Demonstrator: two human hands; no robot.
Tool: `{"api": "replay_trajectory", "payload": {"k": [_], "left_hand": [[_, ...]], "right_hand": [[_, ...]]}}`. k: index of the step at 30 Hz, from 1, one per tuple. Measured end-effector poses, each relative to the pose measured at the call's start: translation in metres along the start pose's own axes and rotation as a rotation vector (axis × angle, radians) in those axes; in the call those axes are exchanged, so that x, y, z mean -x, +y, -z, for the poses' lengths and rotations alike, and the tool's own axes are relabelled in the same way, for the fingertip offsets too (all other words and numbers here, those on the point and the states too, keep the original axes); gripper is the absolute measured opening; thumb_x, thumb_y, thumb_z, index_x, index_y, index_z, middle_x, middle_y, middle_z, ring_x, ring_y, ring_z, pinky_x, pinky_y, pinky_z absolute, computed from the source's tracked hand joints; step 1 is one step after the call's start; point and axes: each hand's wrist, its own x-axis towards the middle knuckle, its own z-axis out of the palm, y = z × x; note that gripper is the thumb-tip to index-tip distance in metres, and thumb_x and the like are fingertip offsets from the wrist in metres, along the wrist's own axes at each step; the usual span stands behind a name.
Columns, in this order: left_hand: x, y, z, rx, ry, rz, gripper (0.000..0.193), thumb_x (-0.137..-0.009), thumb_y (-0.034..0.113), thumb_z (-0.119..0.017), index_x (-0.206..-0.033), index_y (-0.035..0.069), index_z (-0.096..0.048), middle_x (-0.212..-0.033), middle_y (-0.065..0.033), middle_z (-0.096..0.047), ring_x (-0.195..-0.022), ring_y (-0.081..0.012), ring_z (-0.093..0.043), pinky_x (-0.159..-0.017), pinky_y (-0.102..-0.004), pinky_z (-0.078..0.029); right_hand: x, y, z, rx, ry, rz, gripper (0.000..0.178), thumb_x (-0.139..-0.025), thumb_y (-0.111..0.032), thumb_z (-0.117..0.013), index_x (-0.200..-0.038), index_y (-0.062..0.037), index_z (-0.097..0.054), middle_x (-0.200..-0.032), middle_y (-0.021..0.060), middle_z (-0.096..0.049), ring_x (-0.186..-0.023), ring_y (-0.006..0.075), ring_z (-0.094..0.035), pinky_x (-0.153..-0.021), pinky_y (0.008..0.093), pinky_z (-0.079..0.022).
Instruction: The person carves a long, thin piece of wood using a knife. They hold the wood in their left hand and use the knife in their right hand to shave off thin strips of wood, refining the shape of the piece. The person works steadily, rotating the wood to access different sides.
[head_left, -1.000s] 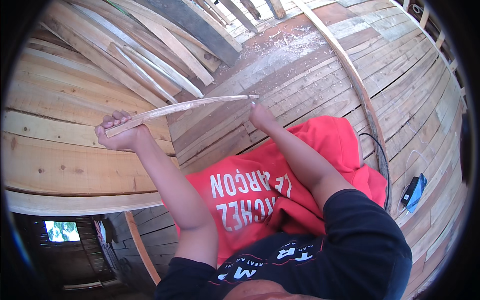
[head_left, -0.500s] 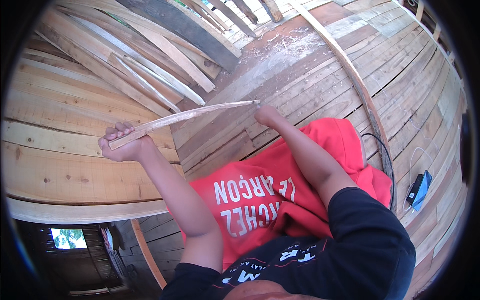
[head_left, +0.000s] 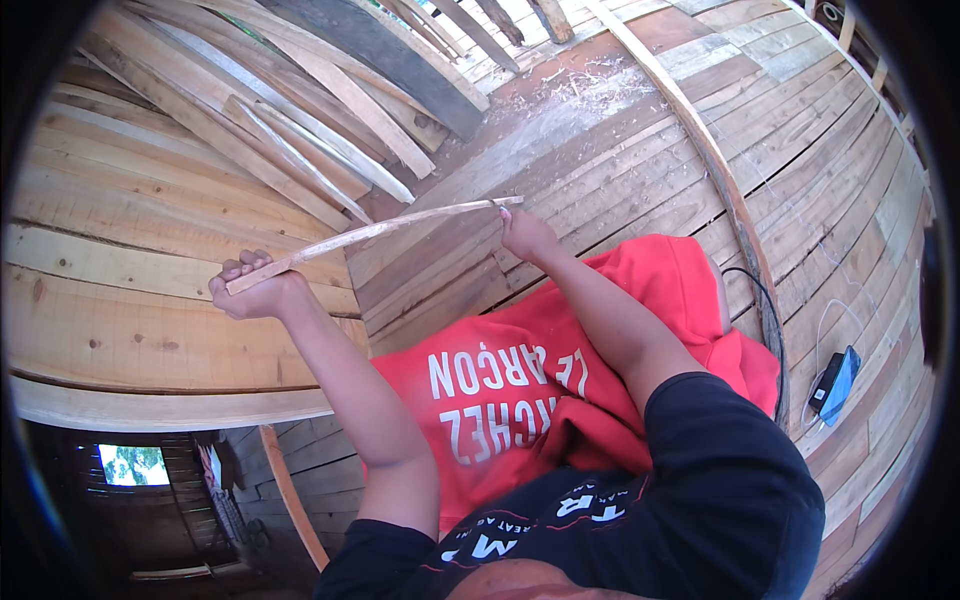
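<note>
A pale, slightly bowed wooden strip (head_left: 375,229) is held in mid-air, crossing in view the right edge of the plank surface (head_left: 150,342). The left hand (head_left: 255,287) wraps its fingers around the near end, apparently to anchor it. The right hand (head_left: 530,237) is curled closed at the far end, perhaps to work there; whether it grips the strip or a small tool cannot be told. Red cloth (head_left: 500,345) covers the lap, perhaps against shavings (head_left: 590,88), which lie toward the floor's (head_left: 640,180) top edge.
</note>
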Motion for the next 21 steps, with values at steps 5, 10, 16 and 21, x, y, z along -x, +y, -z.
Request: {"api": "replay_trajectory", "payload": {"k": [5,10,16,21], "left_hand": [[-0.004,0.002,0.030,0.037,-0.057,-0.016,0.025,-0.079,0.025,-0.045,-0.059,0.017,-0.032,-0.055,0.0010,-0.033,-0.047,-0.0132,-0.031,-0.046,-0.0272,-0.027],[-0.002,0.003,0.036,0.105,-0.103,0.018,0.030,-0.085,0.028,-0.044,-0.060,0.016,-0.034,-0.054,0.0013,-0.035,-0.045,-0.0127,-0.032,-0.042,-0.0259,-0.027],[-0.017,0.003,0.058,0.106,-0.073,0.030,0.030,-0.082,0.025,-0.044,-0.055,0.017,-0.034,-0.053,0.0009,-0.037,-0.044,-0.0136,-0.032,-0.043,-0.0262,-0.028],[-0.019,0.003,0.078,0.108,0.016,0.040,0.030,-0.081,0.023,-0.044,-0.052,0.017,-0.036,-0.053,-0.0002,-0.040,-0.043,-0.0145,-0.034,-0.042,-0.0261,-0.029]], "right_hand": [[0.014,-0.043,0.017,0.133,-0.141,0.182,0.050,-0.103,-0.034,-0.034,-0.102,0.0060,-0.063,-0.100,0.0312,-0.065,-0.096,0.0467,-0.063,-0.086,0.0562,-0.048],[0.028,-0.035,0.001,0.014,-0.016,0.044,0.050,-0.103,-0.034,-0.034,-0.095,0.0060,-0.064,-0.096,0.0317,-0.065,-0.093,0.0474,-0.063,-0.085,0.0554,-0.048],[-0.002,-0.027,0.001,0.150,-0.126,0.174,0.048,-0.103,-0.034,-0.035,-0.094,0.0036,-0.064,-0.092,0.0316,-0.065,-0.090,0.0481,-0.062,-0.084,0.0558,-0.047],[0.023,-0.057,-0.006,0.066,-0.121,0.166,0.048,-0.103,-0.033,-0.036,-0.089,0.0045,-0.064,-0.090,0.0316,-0.065,-0.089,0.0480,-0.062,-0.084,0.0558,-0.047]]}}
